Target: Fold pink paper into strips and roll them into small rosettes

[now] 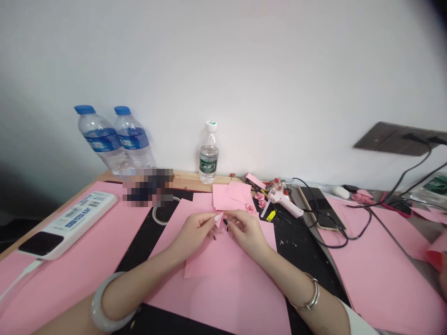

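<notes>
A small folded piece of pink paper (219, 222) is pinched between both hands, above a pile of larger pink sheets (223, 288). My left hand (197, 232) grips its left side with thumb and fingers. On the other side my right hand (248, 231) closes on the same piece, fingertips almost meeting the left ones. The fingers cover part of the folds. Just beyond the hands lie square pink papers (228, 195) and several small pink paper roses (260, 200).
A pink glue gun (284, 202) and a phone (321, 207) with black cables lie right. Water bottles (208, 158) stand along the wall, two blue-capped ones (134, 139) leaning left. A white power bank (70, 225) rests on pink paper. Part of another person's hand (443, 274) shows far right.
</notes>
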A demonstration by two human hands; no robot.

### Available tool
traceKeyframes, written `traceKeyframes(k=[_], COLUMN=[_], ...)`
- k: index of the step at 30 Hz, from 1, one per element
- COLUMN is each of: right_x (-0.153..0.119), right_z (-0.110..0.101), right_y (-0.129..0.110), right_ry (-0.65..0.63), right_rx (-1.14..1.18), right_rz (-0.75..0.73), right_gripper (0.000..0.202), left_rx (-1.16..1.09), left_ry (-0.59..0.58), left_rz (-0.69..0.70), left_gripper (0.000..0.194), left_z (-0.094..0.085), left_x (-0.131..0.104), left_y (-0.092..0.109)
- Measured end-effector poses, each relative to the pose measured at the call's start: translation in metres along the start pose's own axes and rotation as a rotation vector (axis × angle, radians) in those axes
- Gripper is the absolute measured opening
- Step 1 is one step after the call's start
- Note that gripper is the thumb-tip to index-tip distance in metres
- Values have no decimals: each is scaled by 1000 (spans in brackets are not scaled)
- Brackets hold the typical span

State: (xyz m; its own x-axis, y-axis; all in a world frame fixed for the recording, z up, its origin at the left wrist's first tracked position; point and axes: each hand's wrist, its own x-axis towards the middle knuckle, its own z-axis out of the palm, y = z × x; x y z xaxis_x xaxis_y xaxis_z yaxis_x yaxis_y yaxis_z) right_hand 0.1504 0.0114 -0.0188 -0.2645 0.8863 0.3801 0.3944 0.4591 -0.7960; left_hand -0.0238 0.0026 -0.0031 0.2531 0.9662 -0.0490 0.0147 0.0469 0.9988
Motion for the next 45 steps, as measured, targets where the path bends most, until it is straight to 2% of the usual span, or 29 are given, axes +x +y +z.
traceKeyframes(k=[6,15,21,30,40,45], right_x=[0,1,0,3,4,2], right_z=[-1,-2,-1,0,-1,1], right_y=[-2,-5,-5,-2,-4,-3], right_ry=[-9,7,12,99,53,67], right_rx=[-4,12,16,149,301,340], right_rz=[-54,-55,-44,61,25,156], right_gripper=[32,29,35,38,34,25], left_rx=[-142,-162,-189,-263,-324,-322], left_ry=[-32,-54,-73,13,-17,-42], left_rz=[-68,-57,-37,-56,-132,-177], left_gripper=[30,28,20,33,34,35], left_z=[1,4,8,9,9,8], left_x=[0,-3,-4,-2,-4,-4], left_y=[-6,-6,-6,-5,-1,2])
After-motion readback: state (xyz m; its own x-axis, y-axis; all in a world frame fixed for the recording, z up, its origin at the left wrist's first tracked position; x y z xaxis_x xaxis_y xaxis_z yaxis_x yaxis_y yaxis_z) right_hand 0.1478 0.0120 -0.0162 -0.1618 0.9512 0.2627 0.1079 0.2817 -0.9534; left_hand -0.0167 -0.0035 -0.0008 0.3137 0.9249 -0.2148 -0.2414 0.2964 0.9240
